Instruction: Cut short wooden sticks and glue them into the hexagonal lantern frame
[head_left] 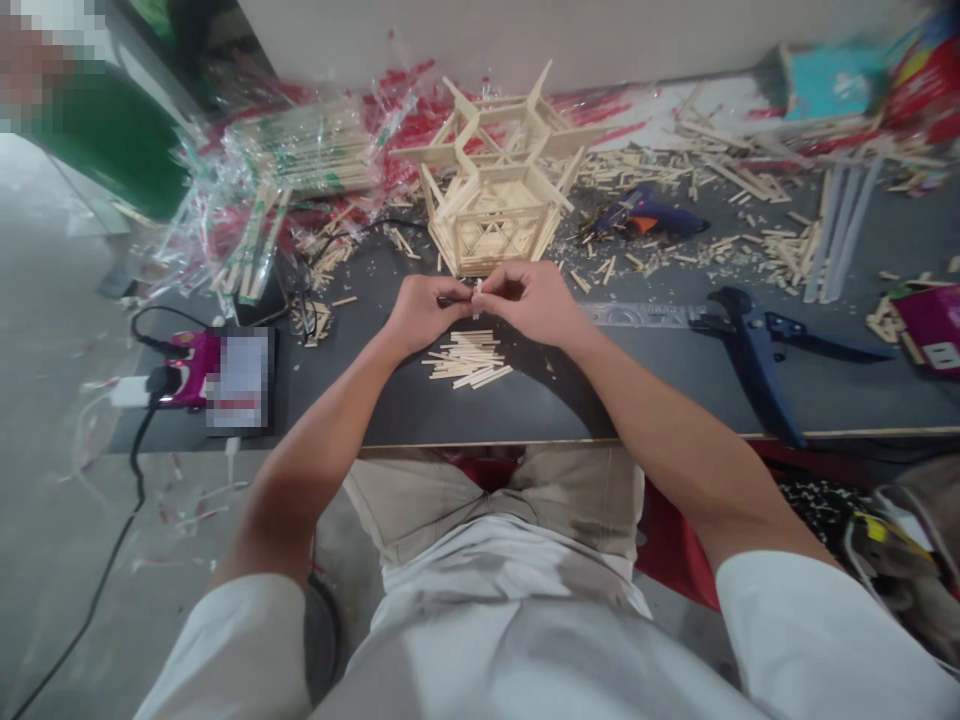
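My left hand (429, 308) and my right hand (525, 297) meet above the table, fingertips pinched together. Between them shows the pale end of a small wooden stick (478, 286); the fingers hide most of it. Just below my hands lies a loose pile of short wooden sticks (472, 358). Right behind my fingers stands a lantern-like frame built of glued wooden sticks (501, 225), open at the top with arms pointing outward. A clear plastic ruler (645, 314) lies to the right of my right hand.
Blue-handled cutters (757, 350) lie at the right, with a glue gun (660, 215) and glue sticks (844, 235) behind. Wrapped chopsticks (300, 150) and plastic wrappers heap at the back left. A phone (240, 380) and a purple power strip (191, 370) sit front left. Stick scraps litter the back.
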